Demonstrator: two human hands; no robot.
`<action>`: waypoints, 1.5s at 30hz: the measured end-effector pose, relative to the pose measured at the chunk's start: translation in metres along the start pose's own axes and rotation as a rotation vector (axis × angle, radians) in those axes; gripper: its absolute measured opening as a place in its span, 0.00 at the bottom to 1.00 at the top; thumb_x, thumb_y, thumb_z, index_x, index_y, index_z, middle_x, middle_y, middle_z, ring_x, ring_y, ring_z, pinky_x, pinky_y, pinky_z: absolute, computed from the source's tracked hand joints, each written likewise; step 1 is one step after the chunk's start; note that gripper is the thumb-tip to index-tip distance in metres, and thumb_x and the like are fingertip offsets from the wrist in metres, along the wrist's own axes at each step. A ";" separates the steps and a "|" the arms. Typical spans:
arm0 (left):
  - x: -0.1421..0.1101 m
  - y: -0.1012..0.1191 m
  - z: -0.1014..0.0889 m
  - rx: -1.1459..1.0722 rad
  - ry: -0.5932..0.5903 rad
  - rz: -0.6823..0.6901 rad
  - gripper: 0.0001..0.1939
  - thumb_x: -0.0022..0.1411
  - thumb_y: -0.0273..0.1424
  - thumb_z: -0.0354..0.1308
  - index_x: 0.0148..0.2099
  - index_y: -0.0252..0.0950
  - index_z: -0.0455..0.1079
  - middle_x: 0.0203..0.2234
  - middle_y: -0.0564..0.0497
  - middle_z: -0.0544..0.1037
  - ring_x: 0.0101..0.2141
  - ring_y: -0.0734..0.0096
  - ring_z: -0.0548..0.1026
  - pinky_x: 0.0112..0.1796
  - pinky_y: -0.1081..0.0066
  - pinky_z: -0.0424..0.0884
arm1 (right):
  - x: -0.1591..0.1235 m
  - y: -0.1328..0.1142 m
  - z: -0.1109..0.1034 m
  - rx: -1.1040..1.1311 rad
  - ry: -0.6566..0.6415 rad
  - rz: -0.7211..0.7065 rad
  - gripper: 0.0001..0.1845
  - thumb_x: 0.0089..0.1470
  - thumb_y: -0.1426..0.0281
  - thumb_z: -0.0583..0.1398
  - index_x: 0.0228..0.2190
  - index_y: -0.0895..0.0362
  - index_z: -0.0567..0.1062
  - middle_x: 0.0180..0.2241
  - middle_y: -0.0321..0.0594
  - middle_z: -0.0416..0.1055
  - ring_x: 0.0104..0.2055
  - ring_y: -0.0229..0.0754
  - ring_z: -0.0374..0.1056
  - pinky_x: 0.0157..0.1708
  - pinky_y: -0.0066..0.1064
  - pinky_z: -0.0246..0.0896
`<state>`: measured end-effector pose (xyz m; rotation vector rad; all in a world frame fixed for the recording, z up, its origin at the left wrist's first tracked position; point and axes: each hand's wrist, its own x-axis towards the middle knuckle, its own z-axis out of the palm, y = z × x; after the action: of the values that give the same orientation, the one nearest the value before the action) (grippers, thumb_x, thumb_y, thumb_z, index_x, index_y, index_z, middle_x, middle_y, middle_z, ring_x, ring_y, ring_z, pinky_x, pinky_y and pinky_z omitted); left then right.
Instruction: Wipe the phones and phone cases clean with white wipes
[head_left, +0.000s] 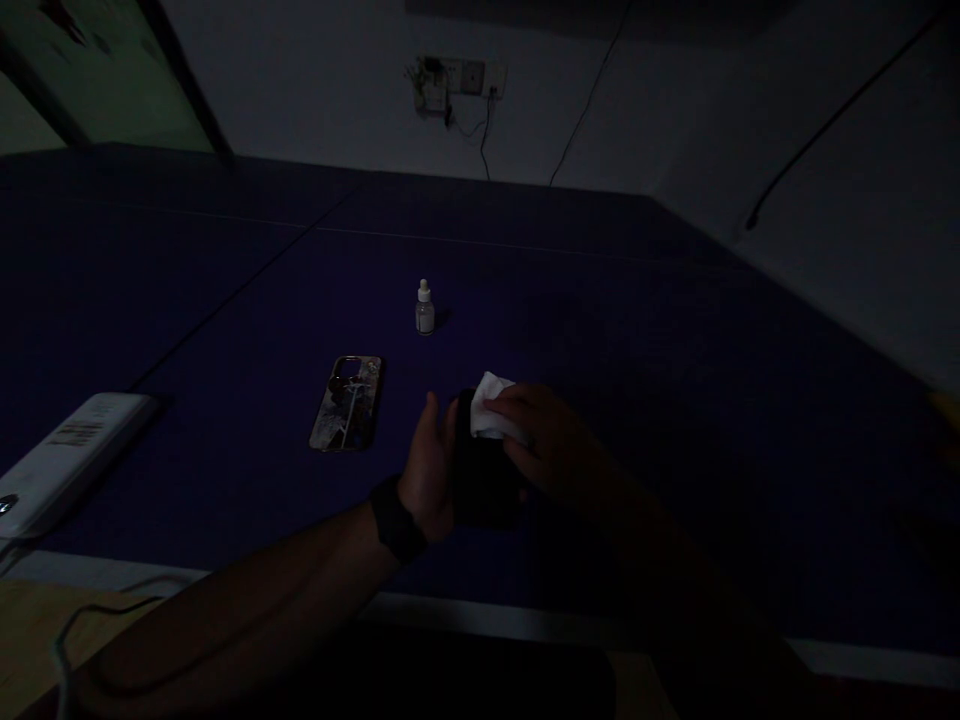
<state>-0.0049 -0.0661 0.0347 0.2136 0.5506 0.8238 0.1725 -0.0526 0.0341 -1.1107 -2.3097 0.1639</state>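
In the dim light my left hand (430, 470), with a dark watch (398, 520) on its wrist, is closed round a black smartphone (486, 485). My right hand (551, 435) pinches a folded white tissue (491, 405) and presses it to the phone's upper part. Left of the hands a patterned phone case (347, 404) lies flat, its camera cut-out at the far end. Beyond the hands stands a small dropper bottle (425, 312) with a white top and a pale label. Much of the phone's surface is too dark to make out.
A long white device (75, 455) with a cable lies at the left edge of the dark blue table (247, 240). On the wall behind are sockets (472, 77) with plugs and hanging cords. Another dark cable (832, 120) runs down the right wall.
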 end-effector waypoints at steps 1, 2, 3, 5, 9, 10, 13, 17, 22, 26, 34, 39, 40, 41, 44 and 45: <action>-0.001 0.000 0.000 0.004 -0.003 -0.015 0.31 0.71 0.58 0.39 0.58 0.42 0.67 0.44 0.42 0.79 0.37 0.57 0.80 0.41 0.52 0.76 | 0.000 0.001 -0.001 -0.015 0.001 0.004 0.22 0.52 0.79 0.58 0.49 0.57 0.76 0.47 0.50 0.76 0.50 0.52 0.72 0.52 0.49 0.69; -0.001 0.000 0.000 0.010 -0.003 -0.028 0.32 0.71 0.58 0.38 0.59 0.43 0.67 0.44 0.42 0.78 0.37 0.57 0.80 0.40 0.52 0.76 | 0.000 0.001 -0.001 -0.017 -0.008 0.004 0.21 0.52 0.79 0.58 0.48 0.58 0.77 0.47 0.49 0.77 0.50 0.52 0.72 0.52 0.49 0.69; -0.001 0.000 0.000 0.013 0.001 -0.034 0.32 0.71 0.58 0.38 0.59 0.43 0.67 0.44 0.42 0.78 0.37 0.57 0.80 0.40 0.51 0.76 | 0.000 0.000 -0.002 -0.005 -0.024 0.002 0.20 0.52 0.80 0.57 0.46 0.58 0.78 0.45 0.49 0.77 0.49 0.51 0.73 0.51 0.47 0.69; 0.000 -0.001 0.001 0.020 0.023 -0.025 0.32 0.71 0.58 0.37 0.59 0.43 0.67 0.44 0.42 0.78 0.38 0.56 0.80 0.41 0.51 0.76 | 0.000 -0.001 -0.004 0.043 -0.059 -0.009 0.17 0.51 0.80 0.57 0.41 0.56 0.79 0.43 0.46 0.78 0.47 0.49 0.74 0.50 0.44 0.70; 0.001 -0.002 0.001 0.000 0.043 0.047 0.31 0.72 0.56 0.39 0.57 0.40 0.68 0.42 0.43 0.79 0.38 0.56 0.80 0.42 0.54 0.76 | -0.001 -0.003 -0.002 0.105 -0.077 -0.019 0.16 0.50 0.80 0.57 0.38 0.55 0.79 0.41 0.43 0.79 0.46 0.46 0.74 0.49 0.40 0.70; 0.001 -0.001 0.001 -0.007 0.039 0.051 0.30 0.72 0.56 0.39 0.57 0.40 0.68 0.42 0.43 0.79 0.38 0.57 0.80 0.42 0.54 0.76 | -0.001 -0.003 -0.002 0.101 -0.068 -0.017 0.17 0.50 0.80 0.56 0.39 0.55 0.79 0.42 0.43 0.78 0.46 0.47 0.74 0.49 0.41 0.70; 0.001 0.000 0.001 -0.018 0.005 0.029 0.30 0.73 0.55 0.38 0.59 0.41 0.67 0.43 0.43 0.79 0.38 0.57 0.80 0.41 0.53 0.76 | 0.000 -0.001 -0.001 0.064 -0.034 -0.001 0.20 0.51 0.81 0.56 0.44 0.56 0.78 0.44 0.46 0.77 0.49 0.49 0.73 0.52 0.46 0.69; 0.002 0.000 0.002 0.002 0.009 0.029 0.30 0.73 0.54 0.37 0.59 0.40 0.67 0.42 0.43 0.79 0.37 0.58 0.79 0.41 0.55 0.76 | 0.000 -0.003 -0.004 0.065 -0.060 -0.021 0.20 0.51 0.80 0.56 0.43 0.55 0.78 0.44 0.45 0.78 0.48 0.48 0.74 0.51 0.44 0.70; 0.003 -0.001 0.004 0.037 0.057 0.069 0.32 0.73 0.54 0.35 0.58 0.38 0.68 0.41 0.42 0.79 0.37 0.57 0.79 0.40 0.57 0.76 | -0.002 -0.007 -0.007 0.118 -0.115 -0.051 0.16 0.49 0.80 0.55 0.36 0.56 0.78 0.39 0.43 0.78 0.45 0.46 0.74 0.47 0.40 0.71; 0.000 0.001 0.005 0.032 0.030 0.025 0.32 0.72 0.56 0.35 0.57 0.40 0.67 0.42 0.43 0.78 0.38 0.57 0.79 0.41 0.55 0.76 | 0.000 -0.005 -0.007 0.039 -0.053 -0.025 0.17 0.50 0.80 0.57 0.41 0.56 0.78 0.43 0.46 0.76 0.48 0.49 0.72 0.51 0.44 0.68; -0.002 0.001 0.001 0.010 -0.036 0.005 0.31 0.72 0.56 0.36 0.60 0.43 0.65 0.44 0.42 0.78 0.39 0.56 0.80 0.42 0.50 0.77 | 0.000 -0.005 -0.009 -0.102 -0.039 0.108 0.20 0.51 0.78 0.58 0.46 0.54 0.75 0.55 0.51 0.70 0.58 0.60 0.67 0.57 0.58 0.58; 0.000 0.001 -0.001 0.001 -0.058 -0.003 0.32 0.71 0.57 0.37 0.61 0.43 0.65 0.44 0.42 0.78 0.39 0.55 0.80 0.42 0.48 0.77 | 0.001 -0.003 -0.007 -0.045 -0.065 0.126 0.20 0.53 0.79 0.57 0.46 0.54 0.74 0.52 0.48 0.71 0.56 0.55 0.68 0.55 0.54 0.60; 0.000 0.001 -0.001 0.002 -0.063 -0.009 0.32 0.71 0.58 0.37 0.61 0.43 0.65 0.44 0.42 0.78 0.39 0.55 0.80 0.42 0.48 0.77 | 0.002 -0.002 -0.007 -0.031 -0.055 0.116 0.19 0.53 0.79 0.57 0.46 0.54 0.74 0.51 0.48 0.71 0.55 0.54 0.68 0.55 0.52 0.61; -0.001 0.001 -0.001 0.005 -0.066 -0.016 0.33 0.71 0.58 0.37 0.61 0.43 0.65 0.44 0.42 0.78 0.39 0.55 0.80 0.42 0.48 0.77 | 0.002 -0.001 -0.006 -0.020 -0.047 0.104 0.19 0.53 0.80 0.56 0.45 0.54 0.74 0.49 0.48 0.71 0.54 0.53 0.68 0.54 0.51 0.62; -0.001 0.001 0.000 0.013 -0.048 -0.017 0.33 0.70 0.59 0.37 0.61 0.43 0.66 0.44 0.42 0.78 0.39 0.54 0.80 0.41 0.48 0.77 | 0.003 0.000 -0.006 -0.004 -0.048 0.060 0.17 0.56 0.80 0.54 0.44 0.56 0.74 0.47 0.49 0.72 0.51 0.52 0.68 0.53 0.48 0.64; -0.001 0.001 0.000 0.009 -0.030 -0.012 0.33 0.70 0.59 0.37 0.60 0.43 0.66 0.44 0.42 0.78 0.39 0.54 0.80 0.41 0.49 0.77 | 0.003 0.000 -0.006 0.002 -0.060 0.044 0.16 0.56 0.80 0.54 0.44 0.56 0.74 0.46 0.49 0.72 0.49 0.52 0.69 0.52 0.48 0.64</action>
<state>-0.0058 -0.0664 0.0351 0.2302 0.5269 0.8051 0.1739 -0.0510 0.0405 -1.1710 -2.3386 0.2184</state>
